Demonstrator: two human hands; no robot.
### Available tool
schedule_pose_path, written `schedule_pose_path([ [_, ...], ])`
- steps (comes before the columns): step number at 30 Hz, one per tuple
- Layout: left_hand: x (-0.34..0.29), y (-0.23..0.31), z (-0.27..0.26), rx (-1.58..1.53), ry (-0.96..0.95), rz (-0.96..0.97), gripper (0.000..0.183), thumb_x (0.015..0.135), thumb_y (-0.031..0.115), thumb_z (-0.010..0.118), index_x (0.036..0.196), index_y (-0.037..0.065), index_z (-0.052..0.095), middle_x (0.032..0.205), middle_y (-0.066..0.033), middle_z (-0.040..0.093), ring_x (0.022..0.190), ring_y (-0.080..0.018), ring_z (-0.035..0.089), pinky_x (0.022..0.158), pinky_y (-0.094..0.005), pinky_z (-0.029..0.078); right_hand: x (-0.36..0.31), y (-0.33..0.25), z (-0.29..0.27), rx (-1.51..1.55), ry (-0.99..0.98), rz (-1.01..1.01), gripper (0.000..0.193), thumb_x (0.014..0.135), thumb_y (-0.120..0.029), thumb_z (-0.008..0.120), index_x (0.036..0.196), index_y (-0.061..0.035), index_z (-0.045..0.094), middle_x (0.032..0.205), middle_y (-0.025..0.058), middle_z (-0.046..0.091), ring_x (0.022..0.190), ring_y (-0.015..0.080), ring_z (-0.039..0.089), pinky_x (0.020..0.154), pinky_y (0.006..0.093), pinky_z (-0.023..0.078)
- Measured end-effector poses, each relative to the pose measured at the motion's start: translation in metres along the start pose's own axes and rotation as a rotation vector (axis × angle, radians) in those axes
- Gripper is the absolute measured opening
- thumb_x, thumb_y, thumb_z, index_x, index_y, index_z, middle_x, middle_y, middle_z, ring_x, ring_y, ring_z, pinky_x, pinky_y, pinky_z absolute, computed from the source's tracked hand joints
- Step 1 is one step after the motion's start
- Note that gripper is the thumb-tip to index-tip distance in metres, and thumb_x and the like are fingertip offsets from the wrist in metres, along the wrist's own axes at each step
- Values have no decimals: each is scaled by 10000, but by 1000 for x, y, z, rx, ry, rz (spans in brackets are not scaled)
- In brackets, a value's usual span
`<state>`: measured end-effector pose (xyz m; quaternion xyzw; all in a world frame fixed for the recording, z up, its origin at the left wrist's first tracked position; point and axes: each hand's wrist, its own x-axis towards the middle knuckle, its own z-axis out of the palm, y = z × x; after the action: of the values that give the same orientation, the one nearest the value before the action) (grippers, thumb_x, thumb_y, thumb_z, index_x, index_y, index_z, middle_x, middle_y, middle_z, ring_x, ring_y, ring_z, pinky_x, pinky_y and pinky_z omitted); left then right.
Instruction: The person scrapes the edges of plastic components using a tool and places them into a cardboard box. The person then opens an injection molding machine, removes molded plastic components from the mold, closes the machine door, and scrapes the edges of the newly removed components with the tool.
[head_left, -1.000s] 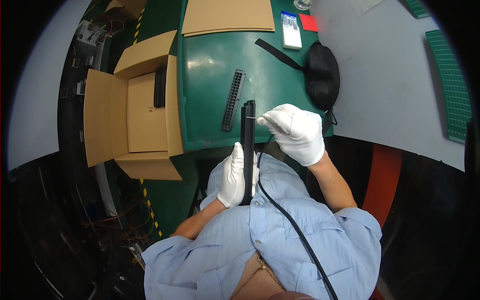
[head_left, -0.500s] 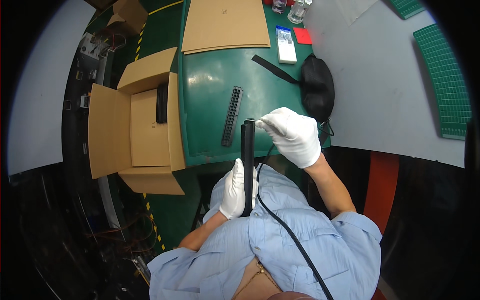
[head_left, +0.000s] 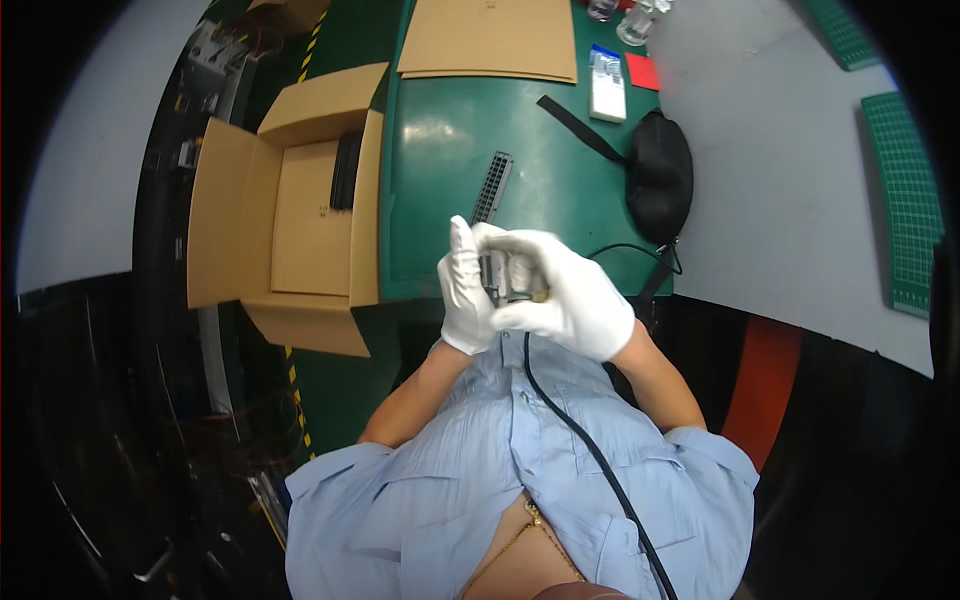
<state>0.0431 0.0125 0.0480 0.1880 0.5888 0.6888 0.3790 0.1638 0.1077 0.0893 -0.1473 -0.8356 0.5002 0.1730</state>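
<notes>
In front of my chest my white-gloved left hand [head_left: 465,295] and white-gloved right hand [head_left: 570,300] close together round a black bar [head_left: 490,278]. My left hand grips it from the left side, fingers pointing up. From the right, the curled fingers of my right hand wrap it; a small yellowish bit shows by them, too small to name. Most of the bar is hidden by the gloves. Just beyond my hands a black slotted strip [head_left: 493,187] lies on the green table [head_left: 430,200], its near end covered by my hands.
At the left stands an open cardboard box [head_left: 225,215] with black strips [head_left: 345,172] inside. Flat cardboard sheets [head_left: 490,40] lie at the table's far side. A black pouch [head_left: 660,175], a white packet [head_left: 607,90] and a red square [head_left: 642,72] sit right; a black cable [head_left: 600,460] crosses my shirt.
My left hand has moved up the bar and my right hand has come in from its pinch at the bar's top to wrap it. The whole view has shifted slightly.
</notes>
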Motion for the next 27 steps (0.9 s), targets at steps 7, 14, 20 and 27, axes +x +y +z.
schedule_pose_path([
  [7, -20, -20, -15, 184, -146, 13, 795, 1108, 585, 130, 622, 79, 503, 497, 12, 438, 421, -69, 350, 445, -238, 264, -23, 11, 0, -380, 79, -139, 108, 923, -145, 674, 1000, -82, 630, 874, 73, 658, 733, 289, 696, 619, 382, 552],
  [14, -30, -15, -8, 228, -210, -1, 810, 1109, 573, 100, 571, 81, 452, 496, 21, 394, 434, -74, 315, 462, -258, 252, -44, 12, 3, -704, 129, -379, 200, 733, -154, 677, 926, -127, 631, 750, 9, 554, 595, 173, 575, 514, 324, 464],
  [20, -32, -21, -8, 279, -247, 46, 820, 1106, 576, 84, 554, 85, 438, 506, 21, 398, 462, -84, 333, 491, -259, 265, -63, 3, 7, -729, 71, -356, 155, 755, -173, 693, 896, -135, 639, 740, -4, 552, 590, 151, 568, 505, 308, 456],
  [27, -37, -26, -12, 233, -278, -15, 838, 1095, 587, 63, 589, 42, 448, 507, -13, 406, 471, -103, 352, 504, -280, 328, -70, 7, 9, -633, 164, -315, 167, 755, -152, 700, 916, -132, 663, 792, -14, 615, 630, 146, 611, 526, 312, 471],
])
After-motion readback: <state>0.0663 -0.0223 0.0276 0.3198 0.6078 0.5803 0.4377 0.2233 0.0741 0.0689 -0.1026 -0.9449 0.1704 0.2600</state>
